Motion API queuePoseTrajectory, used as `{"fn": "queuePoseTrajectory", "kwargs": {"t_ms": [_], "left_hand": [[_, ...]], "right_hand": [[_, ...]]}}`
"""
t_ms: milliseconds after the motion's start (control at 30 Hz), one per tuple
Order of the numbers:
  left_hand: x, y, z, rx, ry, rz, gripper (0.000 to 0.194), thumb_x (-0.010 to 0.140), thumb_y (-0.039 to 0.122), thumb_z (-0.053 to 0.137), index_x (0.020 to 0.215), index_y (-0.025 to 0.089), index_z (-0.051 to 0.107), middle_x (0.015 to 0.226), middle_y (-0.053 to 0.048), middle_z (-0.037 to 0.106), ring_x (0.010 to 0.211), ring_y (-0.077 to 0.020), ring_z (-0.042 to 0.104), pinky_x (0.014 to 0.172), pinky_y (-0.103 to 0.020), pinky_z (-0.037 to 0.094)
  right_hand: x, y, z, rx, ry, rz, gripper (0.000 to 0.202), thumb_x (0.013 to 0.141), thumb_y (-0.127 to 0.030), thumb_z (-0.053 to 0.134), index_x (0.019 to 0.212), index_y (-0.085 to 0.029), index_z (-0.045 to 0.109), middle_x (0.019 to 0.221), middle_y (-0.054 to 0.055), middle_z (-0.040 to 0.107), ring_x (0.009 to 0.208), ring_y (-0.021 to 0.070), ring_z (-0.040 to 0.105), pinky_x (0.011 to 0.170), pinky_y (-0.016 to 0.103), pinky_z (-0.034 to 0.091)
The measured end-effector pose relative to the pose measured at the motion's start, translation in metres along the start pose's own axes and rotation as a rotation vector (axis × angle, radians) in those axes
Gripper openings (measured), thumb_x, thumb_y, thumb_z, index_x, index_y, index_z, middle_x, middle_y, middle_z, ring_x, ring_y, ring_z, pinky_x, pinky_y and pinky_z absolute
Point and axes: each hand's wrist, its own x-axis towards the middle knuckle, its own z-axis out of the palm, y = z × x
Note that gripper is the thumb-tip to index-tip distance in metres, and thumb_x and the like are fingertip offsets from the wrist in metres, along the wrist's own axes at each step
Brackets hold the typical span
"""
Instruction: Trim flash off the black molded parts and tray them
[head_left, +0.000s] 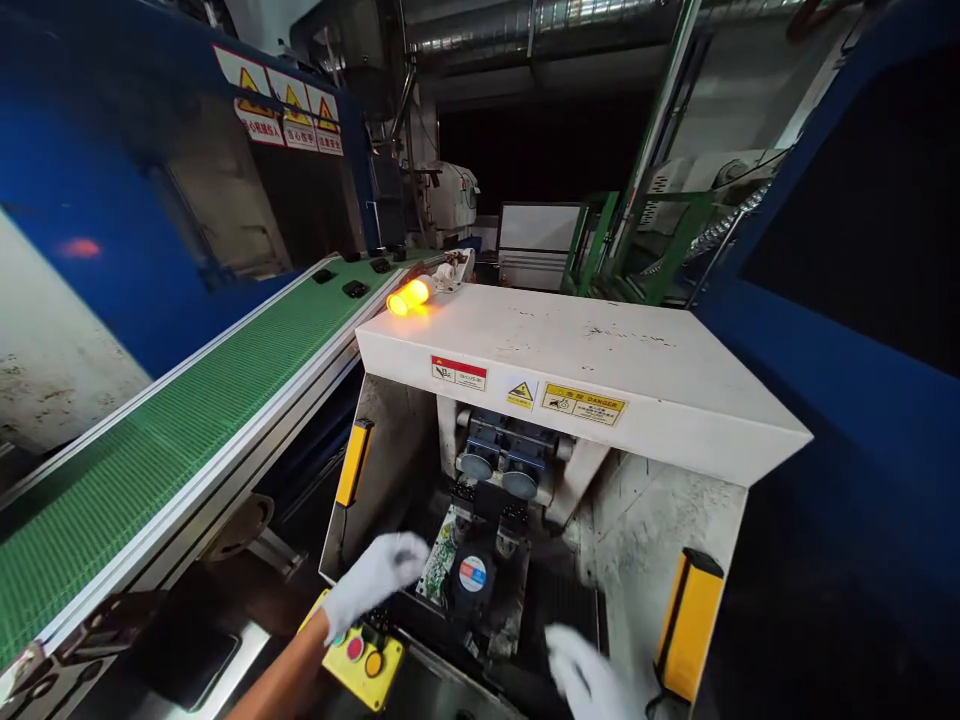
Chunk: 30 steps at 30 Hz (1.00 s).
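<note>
Both my hands wear white gloves. My left hand [379, 577] hovers above a yellow button box [365, 668], its fingers loosely curved and slightly blurred. A gap shows between thumb and fingers, with nothing seen in it. My right hand [589, 675] is at the lower right of the machine opening, fingers apart and nothing visible in them. Between the hands sits a dark metal fixture [487, 625] with a round red, white and blue label [472, 573]. Behind it are small black parts [514, 518] and two round grey discs [519, 485] on a blue mechanism.
A white machine hood [585, 335] with warning labels spans the opening, flanked by yellow sensor bars [354, 462] [691, 625]. An amber lamp [409, 296] glows on its corner. Left runs a green conveyor [180, 425] carrying several black parts [355, 289]. Blue machine walls stand on both sides.
</note>
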Motion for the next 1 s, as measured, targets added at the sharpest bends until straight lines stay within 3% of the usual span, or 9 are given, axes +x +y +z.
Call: {"fn": "queuePoseTrajectory", "kwargs": {"t_ms": [100, 167, 233, 333, 500, 767, 1000], "left_hand": [[0.049, 0.009, 0.013, -0.127, -0.129, 0.089, 0.062, 0.069, 0.027, 0.085, 0.124, 0.015, 0.06, 0.122, -0.01, 0.067, 0.111, -0.0239, 0.063, 0.098, -0.039, 0.052], [0.078, 0.015, 0.024, -0.204, -0.226, 0.124, 0.063, 0.059, 0.029, 0.09, 0.115, 0.013, 0.065, 0.107, -0.009, 0.072, 0.1, -0.0229, 0.067, 0.093, -0.036, 0.053], [0.102, 0.017, 0.032, -0.263, -0.325, 0.145, 0.053, 0.056, 0.037, 0.09, 0.097, 0.01, 0.071, 0.092, -0.008, 0.074, 0.087, -0.0217, 0.069, 0.086, -0.035, 0.055], [0.12, 0.012, 0.041, -0.324, -0.43, 0.166, 0.044, 0.053, 0.038, 0.09, 0.084, 0.011, 0.074, 0.083, -0.006, 0.074, 0.079, -0.0193, 0.068, 0.081, -0.033, 0.054], [0.122, 0.0, 0.05, -0.419, -0.406, 0.147, 0.036, 0.052, 0.032, 0.09, 0.077, 0.011, 0.074, 0.073, -0.004, 0.072, 0.067, -0.0144, 0.064, 0.069, -0.027, 0.051], [0.116, 0.007, 0.055, -0.531, -0.348, 0.103, 0.034, 0.047, 0.026, 0.09, 0.073, 0.011, 0.075, 0.069, -0.004, 0.071, 0.063, -0.0136, 0.062, 0.067, -0.026, 0.051], [0.113, 0.014, 0.051, -0.531, -0.326, 0.082, 0.03, 0.046, 0.024, 0.087, 0.071, 0.011, 0.075, 0.068, -0.003, 0.07, 0.062, -0.013, 0.06, 0.065, -0.026, 0.051]], "right_hand": [[0.061, -0.023, 0.014, 0.242, 0.061, -0.003, 0.053, 0.081, -0.029, 0.061, 0.134, -0.025, 0.059, 0.138, 0.008, 0.062, 0.131, 0.0268, 0.055, 0.111, 0.043, 0.045], [0.098, -0.037, 0.022, 0.501, -0.008, -0.005, 0.062, 0.068, -0.027, 0.064, 0.13, -0.02, 0.063, 0.134, 0.01, 0.066, 0.129, 0.029, 0.057, 0.113, 0.045, 0.042], [0.123, -0.045, 0.027, 0.651, -0.123, -0.012, 0.058, 0.059, -0.024, 0.067, 0.117, -0.018, 0.071, 0.121, 0.01, 0.073, 0.118, 0.0311, 0.064, 0.111, 0.049, 0.043], [0.143, -0.047, 0.032, 0.664, -0.208, -0.035, 0.043, 0.052, -0.021, 0.073, 0.095, -0.019, 0.078, 0.102, 0.009, 0.078, 0.103, 0.0321, 0.07, 0.105, 0.051, 0.047], [0.147, -0.049, 0.043, 0.689, -0.218, -0.102, 0.01, 0.053, -0.02, 0.072, 0.063, -0.022, 0.071, 0.074, 0.002, 0.073, 0.079, 0.0228, 0.066, 0.085, 0.036, 0.052], [0.145, -0.049, 0.047, 0.643, -0.164, -0.062, 0.012, 0.052, -0.016, 0.067, 0.063, -0.021, 0.069, 0.069, 0.001, 0.068, 0.07, 0.02, 0.06, 0.072, 0.031, 0.049], [0.143, -0.049, 0.048, 0.648, -0.123, -0.027, 0.012, 0.051, -0.02, 0.068, 0.063, -0.02, 0.069, 0.071, 0.003, 0.07, 0.072, 0.0215, 0.062, 0.072, 0.033, 0.051]]}}
